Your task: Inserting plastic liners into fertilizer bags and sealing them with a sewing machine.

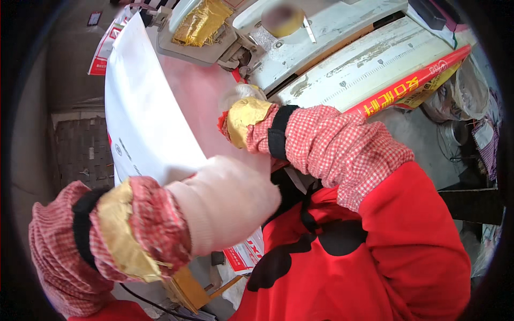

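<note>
A large white woven sack point(144, 101) with a reddish inner or shaded side rises in a curve in front of me, beside a sewing machine point(214, 29). My left hand point(227, 195), in a white knit glove blurred by motion, is closed at the sack's near edge; its fingertips are hidden. Farther off, my right hand point(247, 95) is gloved too and reaches to the sack close by the machine head. The cuff and sleeve cover much of it, so its fingers do not show. Checked sleeve covers with black straps wrap both forearms.
A pale worn machine table point(375, 59) with a ruler strip runs to the right, and a red-and-yellow printed sack point(412, 80) lies along its edge. A cigarette point(309, 29) rests on the machine's flat top. Clear plastic bags point(466, 93) sit at the far right.
</note>
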`<state>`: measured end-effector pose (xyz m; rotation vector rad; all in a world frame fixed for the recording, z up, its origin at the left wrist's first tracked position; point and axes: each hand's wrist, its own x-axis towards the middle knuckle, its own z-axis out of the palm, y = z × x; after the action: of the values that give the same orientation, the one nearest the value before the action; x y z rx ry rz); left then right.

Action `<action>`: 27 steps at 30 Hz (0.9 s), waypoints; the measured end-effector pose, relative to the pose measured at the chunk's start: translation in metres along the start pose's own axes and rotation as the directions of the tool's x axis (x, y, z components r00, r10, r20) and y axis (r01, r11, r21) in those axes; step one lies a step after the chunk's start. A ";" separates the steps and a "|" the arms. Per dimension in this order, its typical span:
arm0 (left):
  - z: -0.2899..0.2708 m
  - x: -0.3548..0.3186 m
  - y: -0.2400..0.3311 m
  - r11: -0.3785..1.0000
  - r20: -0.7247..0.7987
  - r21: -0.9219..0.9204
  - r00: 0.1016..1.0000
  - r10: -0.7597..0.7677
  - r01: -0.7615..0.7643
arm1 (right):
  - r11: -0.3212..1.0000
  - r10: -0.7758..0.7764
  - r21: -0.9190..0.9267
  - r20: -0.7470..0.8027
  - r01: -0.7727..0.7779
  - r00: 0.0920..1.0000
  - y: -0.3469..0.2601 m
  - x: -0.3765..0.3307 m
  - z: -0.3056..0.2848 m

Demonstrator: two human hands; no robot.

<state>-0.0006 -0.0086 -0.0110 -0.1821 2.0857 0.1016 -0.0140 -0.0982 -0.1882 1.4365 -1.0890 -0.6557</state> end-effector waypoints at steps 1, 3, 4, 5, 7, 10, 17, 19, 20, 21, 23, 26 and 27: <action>0.004 0.002 0.001 0.998 -0.053 -0.053 0.998 0.021 -0.024 | 0.998 0.028 0.064 0.024 -0.030 0.999 -0.004 -0.004 0.001; 0.005 0.019 0.011 1.000 -0.099 -0.027 0.995 -0.018 0.016 | 0.978 0.081 0.186 0.063 -0.091 0.995 -0.008 0.002 -0.001; -0.003 0.025 0.013 0.996 -0.074 -0.088 0.997 -0.033 0.027 | 0.963 0.103 0.242 0.086 -0.121 0.991 -0.013 -0.002 0.003; -0.008 0.028 0.016 0.999 -0.030 -0.033 1.000 0.001 -0.002 | 0.944 0.123 0.294 0.116 -0.153 0.985 -0.018 -0.015 0.011; -0.022 0.020 0.016 0.999 0.059 0.009 0.997 0.043 -0.043 | 0.894 0.158 0.391 0.180 -0.218 0.971 -0.020 -0.006 0.010; -0.034 -0.024 -0.017 0.986 -0.245 -0.141 0.968 0.055 -0.091 | 0.789 0.210 0.525 0.259 -0.320 0.943 -0.023 -0.003 0.012; 0.007 -0.044 -0.034 0.981 -0.409 0.023 0.894 0.185 -0.193 | 0.469 0.235 0.707 0.478 -0.530 0.846 -0.035 -0.038 -0.012; 0.007 -0.026 -0.010 0.981 -0.348 0.113 0.918 0.190 -0.160 | 0.360 0.227 0.744 0.516 -0.563 0.826 -0.032 -0.003 -0.008; 0.003 -0.015 -0.005 0.991 -0.240 0.089 0.964 0.114 -0.095 | 0.309 0.224 0.747 0.545 -0.589 0.808 -0.034 -0.003 -0.005; 0.027 0.005 -0.006 0.979 -0.462 0.166 0.867 0.186 -0.121 | 0.142 0.135 0.908 0.377 -0.394 0.916 -0.042 -0.001 0.009; 0.038 0.018 -0.014 0.994 -0.419 0.033 0.901 0.112 -0.108 | -0.065 0.093 0.909 0.415 -0.411 0.905 -0.017 -0.002 0.009; 0.029 0.033 -0.044 0.995 -0.339 -0.091 0.939 -0.064 0.035 | -0.453 0.119 0.805 0.480 -0.383 0.869 0.006 -0.018 0.029; 0.037 0.040 -0.058 0.993 -0.437 -0.072 0.892 -0.117 0.095 | -0.462 0.062 0.828 0.387 -0.317 0.920 0.000 -0.009 0.042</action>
<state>0.0212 -0.0641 -0.0641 -0.3778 2.5224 0.0465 -0.0546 -0.1087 -0.1976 2.4856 -2.2779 1.1002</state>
